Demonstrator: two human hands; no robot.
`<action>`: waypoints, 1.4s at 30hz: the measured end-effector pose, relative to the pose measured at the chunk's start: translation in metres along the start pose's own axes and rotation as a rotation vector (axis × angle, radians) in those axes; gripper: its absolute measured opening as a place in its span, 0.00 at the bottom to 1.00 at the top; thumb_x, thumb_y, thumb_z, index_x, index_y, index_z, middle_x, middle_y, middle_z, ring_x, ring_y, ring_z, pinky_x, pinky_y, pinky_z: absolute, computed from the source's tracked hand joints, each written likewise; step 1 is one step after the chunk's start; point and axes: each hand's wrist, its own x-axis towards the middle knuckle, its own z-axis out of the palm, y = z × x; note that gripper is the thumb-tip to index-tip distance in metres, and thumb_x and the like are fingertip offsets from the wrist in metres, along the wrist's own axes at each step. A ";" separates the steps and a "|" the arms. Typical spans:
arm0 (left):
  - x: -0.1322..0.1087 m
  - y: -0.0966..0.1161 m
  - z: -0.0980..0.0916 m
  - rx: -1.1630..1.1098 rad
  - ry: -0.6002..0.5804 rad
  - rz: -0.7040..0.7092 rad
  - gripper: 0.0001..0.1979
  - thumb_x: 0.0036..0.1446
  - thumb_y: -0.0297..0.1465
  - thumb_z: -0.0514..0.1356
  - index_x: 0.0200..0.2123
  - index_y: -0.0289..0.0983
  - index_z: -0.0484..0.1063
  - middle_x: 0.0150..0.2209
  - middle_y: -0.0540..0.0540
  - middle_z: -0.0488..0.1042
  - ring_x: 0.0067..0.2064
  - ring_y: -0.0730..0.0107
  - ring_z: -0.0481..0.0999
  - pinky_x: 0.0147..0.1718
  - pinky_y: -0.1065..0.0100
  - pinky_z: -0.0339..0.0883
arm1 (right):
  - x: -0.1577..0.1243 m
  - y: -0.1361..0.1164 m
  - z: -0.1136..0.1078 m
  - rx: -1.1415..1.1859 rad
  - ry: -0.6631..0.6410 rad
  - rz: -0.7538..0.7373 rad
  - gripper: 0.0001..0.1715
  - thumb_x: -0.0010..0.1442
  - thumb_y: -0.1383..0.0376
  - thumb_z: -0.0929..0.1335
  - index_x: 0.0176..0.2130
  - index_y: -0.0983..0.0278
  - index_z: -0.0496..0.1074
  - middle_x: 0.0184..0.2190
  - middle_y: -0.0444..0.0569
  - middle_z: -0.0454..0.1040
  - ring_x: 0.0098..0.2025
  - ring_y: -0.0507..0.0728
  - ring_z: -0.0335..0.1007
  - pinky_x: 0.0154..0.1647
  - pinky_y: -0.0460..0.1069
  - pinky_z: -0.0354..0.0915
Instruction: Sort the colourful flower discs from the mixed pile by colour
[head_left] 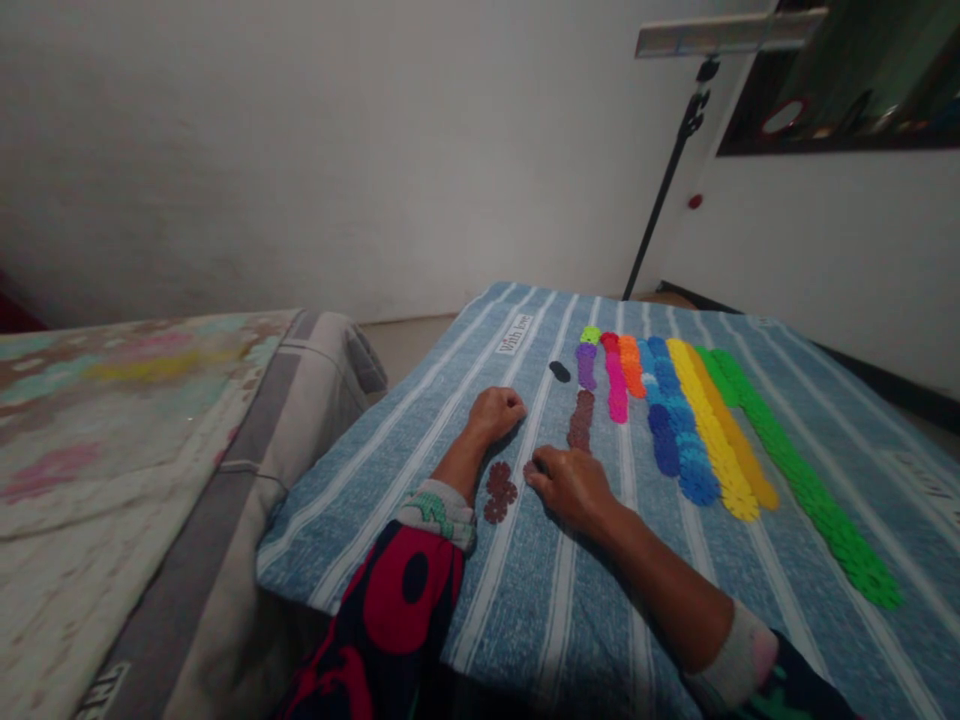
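Observation:
My left hand point(496, 411) rests as a loose fist on a blue striped cloth point(465, 600), fingers curled under, with nothing visible in it. My right hand point(568, 480) lies palm down, its fingertips pinched on a small brown flower-shaped disc point(531, 469). A few more brown discs point(499, 491) lie between my forearms. A short brown row point(580, 420) runs just beyond my right hand. Further right lie rows of purple point(586, 365), pink point(616, 388), orange point(632, 365), blue point(675, 430), yellow point(716, 432) and green discs point(806, 485).
A single black disc point(559, 371) lies apart, beyond my left hand. A bed with a faded patterned cover point(112, 440) stands at the left. A black tripod leg point(664, 195) leans against the white wall behind the cloth.

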 end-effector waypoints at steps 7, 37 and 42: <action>-0.001 0.001 -0.001 -0.003 -0.008 -0.003 0.09 0.48 0.30 0.59 0.28 0.33 0.79 0.22 0.49 0.75 0.28 0.70 0.73 0.30 0.72 0.64 | 0.004 0.033 -0.006 0.573 0.079 0.079 0.10 0.49 0.62 0.69 0.21 0.65 0.70 0.18 0.43 0.70 0.22 0.50 0.62 0.24 0.44 0.54; -0.001 0.001 0.000 -0.013 -0.006 -0.007 0.09 0.47 0.30 0.59 0.27 0.34 0.79 0.23 0.48 0.75 0.28 0.71 0.71 0.30 0.71 0.63 | -0.009 0.020 -0.014 0.205 0.008 -0.014 0.14 0.58 0.61 0.66 0.40 0.62 0.78 0.32 0.47 0.80 0.34 0.55 0.73 0.35 0.46 0.60; 0.000 -0.001 0.001 -0.005 -0.003 -0.004 0.09 0.47 0.30 0.59 0.28 0.33 0.79 0.24 0.48 0.76 0.28 0.71 0.71 0.30 0.72 0.63 | -0.004 -0.012 -0.011 0.088 -0.092 -0.112 0.13 0.61 0.62 0.64 0.39 0.61 0.78 0.35 0.49 0.80 0.40 0.56 0.74 0.39 0.46 0.59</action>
